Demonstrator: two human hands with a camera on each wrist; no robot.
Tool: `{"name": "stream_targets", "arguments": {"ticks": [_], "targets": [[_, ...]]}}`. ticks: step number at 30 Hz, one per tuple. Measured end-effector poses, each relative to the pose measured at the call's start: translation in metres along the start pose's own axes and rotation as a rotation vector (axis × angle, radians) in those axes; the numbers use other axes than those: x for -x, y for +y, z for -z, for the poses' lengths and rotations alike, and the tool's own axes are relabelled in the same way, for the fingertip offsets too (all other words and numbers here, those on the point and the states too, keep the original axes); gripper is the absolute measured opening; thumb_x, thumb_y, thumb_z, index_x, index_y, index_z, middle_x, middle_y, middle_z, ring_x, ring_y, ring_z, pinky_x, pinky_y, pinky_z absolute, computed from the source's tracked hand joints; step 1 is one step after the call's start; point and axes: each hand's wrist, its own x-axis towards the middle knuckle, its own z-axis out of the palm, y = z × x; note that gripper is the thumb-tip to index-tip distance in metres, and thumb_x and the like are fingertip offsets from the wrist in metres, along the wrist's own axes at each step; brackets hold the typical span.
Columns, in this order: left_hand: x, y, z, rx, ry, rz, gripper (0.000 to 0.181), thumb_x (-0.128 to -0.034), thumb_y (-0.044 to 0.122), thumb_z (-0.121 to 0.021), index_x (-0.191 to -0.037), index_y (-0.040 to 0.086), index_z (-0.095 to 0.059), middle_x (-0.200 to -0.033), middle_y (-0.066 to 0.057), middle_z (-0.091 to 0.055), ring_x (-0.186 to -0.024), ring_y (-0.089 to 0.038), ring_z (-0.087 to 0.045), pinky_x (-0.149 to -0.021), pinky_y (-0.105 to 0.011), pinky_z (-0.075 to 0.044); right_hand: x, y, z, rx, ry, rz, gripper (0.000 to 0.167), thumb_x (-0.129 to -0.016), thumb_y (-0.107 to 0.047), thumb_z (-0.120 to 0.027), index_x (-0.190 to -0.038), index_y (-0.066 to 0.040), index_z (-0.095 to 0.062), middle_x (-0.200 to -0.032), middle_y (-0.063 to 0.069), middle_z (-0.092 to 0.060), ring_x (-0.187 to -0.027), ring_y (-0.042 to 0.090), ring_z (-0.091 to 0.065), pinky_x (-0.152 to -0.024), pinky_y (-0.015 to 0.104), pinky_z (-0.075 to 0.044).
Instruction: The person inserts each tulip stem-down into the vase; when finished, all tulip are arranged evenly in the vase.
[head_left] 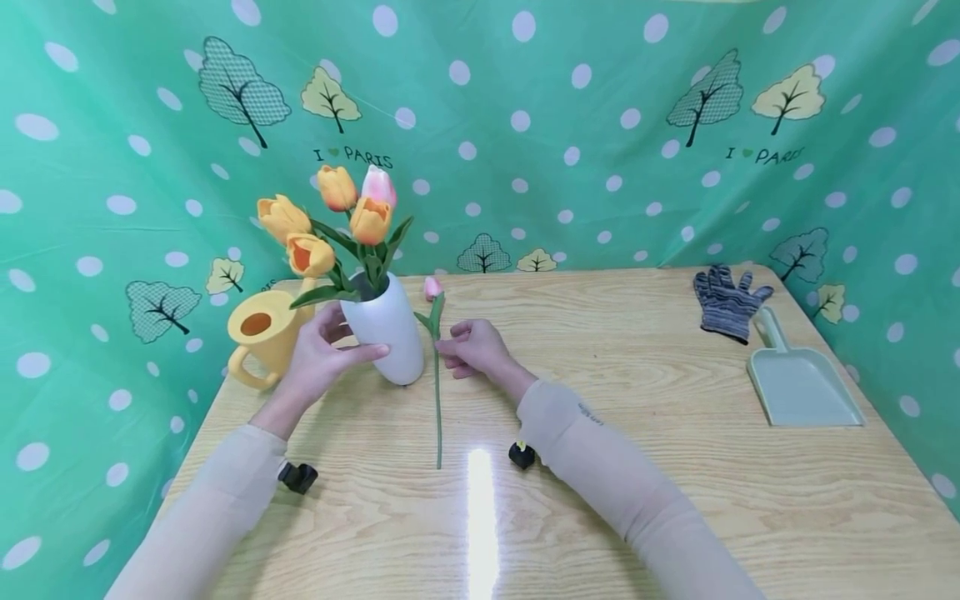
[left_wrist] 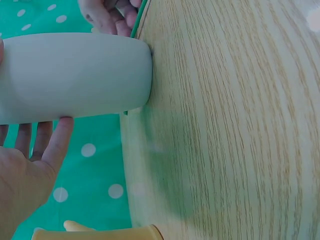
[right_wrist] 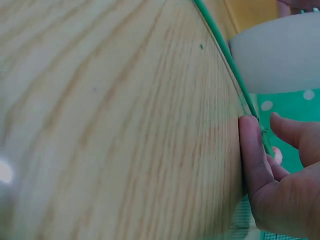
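Observation:
A white vase (head_left: 384, 329) holds several orange and yellow tulips (head_left: 307, 254) and a pink tulip (head_left: 379, 187). It leans slightly, its base at the tabletop. My left hand (head_left: 318, 354) grips the vase from the left, thumb across its front, the other fingers partly hidden behind it. Beside the vase, a single pink tulip (head_left: 432, 288) lies on the table, its long green stem (right_wrist: 225, 52) pointing toward me. Fingers of my right hand (head_left: 476, 348) touch that stem near the leaves. The right wrist view shows the thumb apart from the stem.
A yellow watering can (head_left: 264, 329) stands left of the vase. Toward the right lie a striped grey glove (head_left: 726, 302) and a pale green dustpan (head_left: 806, 387) on the wooden table (head_left: 600, 333). A dotted green cloth (head_left: 517, 200) hangs behind.

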Motion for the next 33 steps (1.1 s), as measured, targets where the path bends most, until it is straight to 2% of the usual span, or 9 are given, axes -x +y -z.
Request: {"name": "stream_targets", "arguments": {"ticks": [5,10,17,26,33], "targets": [[-0.002,0.000,-0.002,0.021,0.001,-0.018,0.072,-0.0780,0.026,-0.091,-0.140,0.025,-0.055,-0.135,0.001,-0.060,-0.120,-0.022,-0.058,-0.101,-0.054,-0.047,0.003,0.000,-0.004,0.093,0.046,0.001,0.050,-0.087,-0.023,-0.083,-0.124,0.002,-0.060,-0.085,0.010,-0.072,-0.063,0.022,-0.071,-0.056,0.035,-0.061],[-0.003,-0.001,-0.004,0.038,-0.006,-0.024,0.072,-0.0789,0.023,-0.091,-0.141,0.022,-0.055,-0.136,-0.001,-0.060,-0.121,-0.023,-0.057,-0.101,-0.053,-0.047,0.005,-0.004,-0.010,0.193,0.090,-0.036,0.036,-0.086,-0.024,-0.084,-0.107,-0.003,-0.063,-0.072,0.012,-0.071,-0.055,0.019,-0.068,-0.051,0.033,-0.059],[-0.001,0.001,-0.002,0.019,0.012,-0.001,0.074,-0.0776,0.022,-0.092,-0.141,0.021,-0.054,-0.135,-0.001,-0.060,-0.120,-0.021,-0.058,-0.101,-0.049,-0.049,-0.001,-0.008,-0.016,0.291,0.068,-0.067,0.030,-0.086,-0.028,-0.084,-0.094,-0.005,-0.066,-0.066,0.011,-0.070,-0.051,0.017,-0.067,-0.049,0.032,-0.058],[-0.001,0.003,0.000,0.003,0.002,-0.009,0.072,-0.0786,0.023,-0.091,-0.141,0.022,-0.055,-0.136,-0.001,-0.060,-0.120,-0.023,-0.058,-0.095,-0.039,-0.052,-0.004,-0.012,-0.021,0.360,0.074,-0.105,0.028,-0.087,-0.031,-0.083,-0.077,-0.007,-0.072,-0.061,0.010,-0.069,-0.048,0.017,-0.066,-0.048,0.032,-0.058],[-0.001,0.001,-0.001,0.012,0.002,-0.007,0.073,-0.0787,0.023,-0.091,-0.142,0.023,-0.054,-0.137,0.000,-0.060,-0.121,-0.022,-0.057,-0.100,-0.045,-0.049,-0.002,-0.013,-0.022,0.364,0.059,-0.111,0.024,-0.087,-0.025,-0.083,-0.074,-0.007,-0.073,-0.062,0.010,-0.069,-0.049,0.017,-0.066,-0.048,0.031,-0.058]]}}
